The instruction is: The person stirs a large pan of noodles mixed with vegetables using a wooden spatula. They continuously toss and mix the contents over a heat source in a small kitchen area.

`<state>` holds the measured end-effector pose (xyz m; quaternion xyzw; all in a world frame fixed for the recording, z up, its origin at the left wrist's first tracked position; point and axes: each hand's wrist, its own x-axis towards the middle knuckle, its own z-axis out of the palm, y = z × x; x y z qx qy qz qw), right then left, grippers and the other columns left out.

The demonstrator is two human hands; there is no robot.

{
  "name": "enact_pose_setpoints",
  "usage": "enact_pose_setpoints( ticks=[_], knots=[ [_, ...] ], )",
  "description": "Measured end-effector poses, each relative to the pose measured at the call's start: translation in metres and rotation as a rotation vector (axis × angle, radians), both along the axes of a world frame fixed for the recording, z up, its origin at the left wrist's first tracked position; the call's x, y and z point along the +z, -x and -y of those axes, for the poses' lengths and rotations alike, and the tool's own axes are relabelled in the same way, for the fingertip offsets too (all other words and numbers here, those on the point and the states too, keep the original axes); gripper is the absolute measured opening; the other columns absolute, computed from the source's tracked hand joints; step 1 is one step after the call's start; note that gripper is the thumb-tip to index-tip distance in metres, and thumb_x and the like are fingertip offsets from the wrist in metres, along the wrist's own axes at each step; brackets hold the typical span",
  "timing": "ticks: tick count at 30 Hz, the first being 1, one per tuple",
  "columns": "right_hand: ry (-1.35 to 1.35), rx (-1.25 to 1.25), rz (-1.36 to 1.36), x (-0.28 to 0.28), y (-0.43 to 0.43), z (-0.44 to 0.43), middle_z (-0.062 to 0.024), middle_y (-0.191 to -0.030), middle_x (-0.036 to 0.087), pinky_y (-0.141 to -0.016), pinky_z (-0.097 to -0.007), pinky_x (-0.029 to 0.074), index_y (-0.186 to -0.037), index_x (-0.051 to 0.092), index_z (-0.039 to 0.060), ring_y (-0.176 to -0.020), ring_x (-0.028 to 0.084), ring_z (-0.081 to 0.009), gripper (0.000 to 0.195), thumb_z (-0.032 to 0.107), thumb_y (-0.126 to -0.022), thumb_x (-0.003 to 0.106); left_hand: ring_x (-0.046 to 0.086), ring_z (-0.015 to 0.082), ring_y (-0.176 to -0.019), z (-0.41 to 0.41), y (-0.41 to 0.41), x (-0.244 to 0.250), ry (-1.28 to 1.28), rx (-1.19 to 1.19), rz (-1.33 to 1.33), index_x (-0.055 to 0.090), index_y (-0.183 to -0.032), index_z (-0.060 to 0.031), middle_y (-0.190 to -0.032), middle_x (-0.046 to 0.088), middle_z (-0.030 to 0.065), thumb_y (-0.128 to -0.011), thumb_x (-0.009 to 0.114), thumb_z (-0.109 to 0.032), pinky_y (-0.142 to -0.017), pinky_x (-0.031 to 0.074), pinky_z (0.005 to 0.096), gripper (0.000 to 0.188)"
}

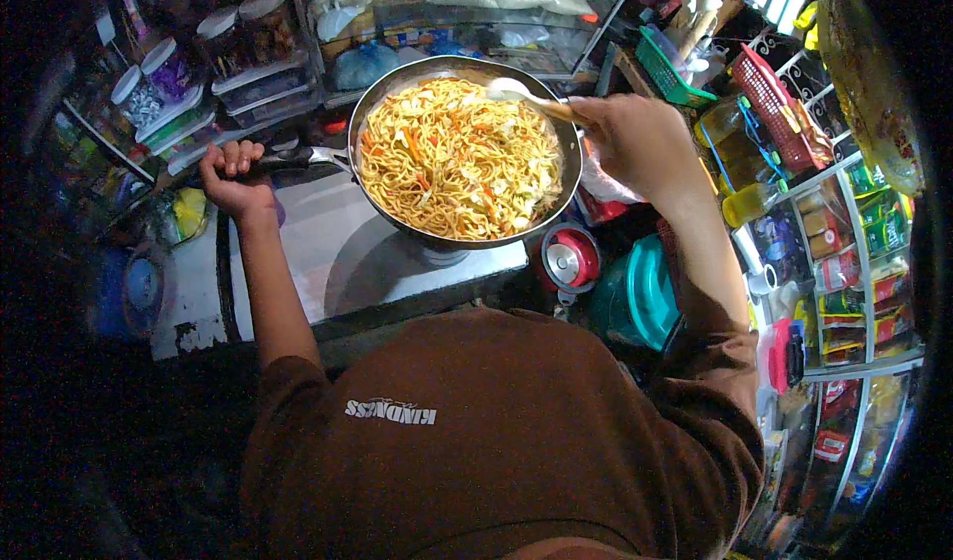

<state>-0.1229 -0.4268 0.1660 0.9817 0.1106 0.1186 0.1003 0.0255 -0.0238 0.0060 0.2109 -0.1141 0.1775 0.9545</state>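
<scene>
A wide metal frying pan (356,137) full of stir-fried noodles (454,161) stands above the white tabletop (290,262). Shreds of orange carrot and pale cabbage are mixed through the noodles. My left hand (237,176) is closed around the pan's black handle (283,159). At the far right rim, my right hand (633,143) grips the handle of a spoon-like utensil (552,107). Its pale head rests on or just over the noodles near the back of the pan. What supports the pan is mostly hidden beneath it.
A glass-fronted cabinet (476,20) stands behind the pan. Lidded containers (257,61) are stacked at the back left. Right of the table are a red-rimmed bowl (569,258) and a teal bucket (649,292). Baskets, green (674,68) and red (778,106), sit near oil bottles (748,204).
</scene>
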Motion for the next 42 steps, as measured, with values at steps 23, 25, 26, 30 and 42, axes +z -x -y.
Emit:
enact_pose_setpoints(
  ticks=[23,25,26,30,42],
  knots=[
    [-0.451,-0.161,-0.878,-0.049,-0.093,0.056,-0.0008,-0.057,0.052,-0.038,-0.0289,0.036,-0.084,0.059,0.0063,-0.042,0.045,-0.0107,0.029,0.029,-0.099,0.05,0.031,0.0097,-0.051,-0.003,-0.009,-0.009,-0.011,-0.031,0.042,0.036,-0.064,-0.0173,-0.053,0.03,-0.0044,-0.085,0.055,-0.02,-0.057,0.029,0.0288,0.029],
    [-0.652,-0.274,-0.873,-0.058,-0.09,0.048,0.0006,-0.06,0.05,-0.035,-0.0262,0.033,-0.091,0.059,0.0085,-0.041,0.042,-0.0089,0.028,0.034,-0.099,0.05,0.031,0.0097,-0.051,-0.005,-0.008,-0.011,-0.013,-0.017,0.039,0.035,-0.064,-0.0173,-0.053,0.03,-0.0045,-0.086,0.055,-0.02,-0.057,0.029,0.0285,0.03],
    [-0.759,-0.316,-0.874,-0.063,-0.089,0.046,0.0013,-0.061,0.05,-0.034,-0.025,0.031,-0.094,0.059,0.0096,-0.04,0.041,-0.0081,0.028,0.035,-0.1,0.049,0.03,0.0097,-0.051,-0.008,-0.01,-0.012,-0.004,-0.025,0.052,0.035,-0.064,-0.0174,-0.053,0.03,-0.0043,-0.087,0.055,-0.021,-0.057,0.029,0.0283,0.03],
    [-1.026,-0.315,-0.856,-0.087,-0.08,0.057,0.0028,-0.061,0.048,-0.033,-0.023,0.026,-0.107,0.063,0.0117,-0.04,0.036,-0.0061,0.028,0.035,-0.1,0.051,0.029,0.0099,-0.051,0.0,-0.006,-0.006,0.012,-0.032,0.013,0.037,-0.064,-0.0174,-0.053,0.03,-0.0041,-0.087,0.054,-0.021,-0.057,0.029,0.0284,0.03],
    [-0.738,0.014,-0.639,-0.065,-0.056,0.023,-0.0033,-0.074,0.064,-0.049,-0.0257,0.041,-0.127,0.059,0.0081,-0.055,0.052,-0.0097,0.034,0.025,-0.098,0.056,0.03,0.0098,-0.051,-0.001,-0.004,-0.006,-0.011,-0.018,0.015,0.037,-0.064,-0.017,-0.053,0.03,-0.0042,-0.087,0.054,-0.019,-0.058,0.029,0.0286,0.028]
  ],
)
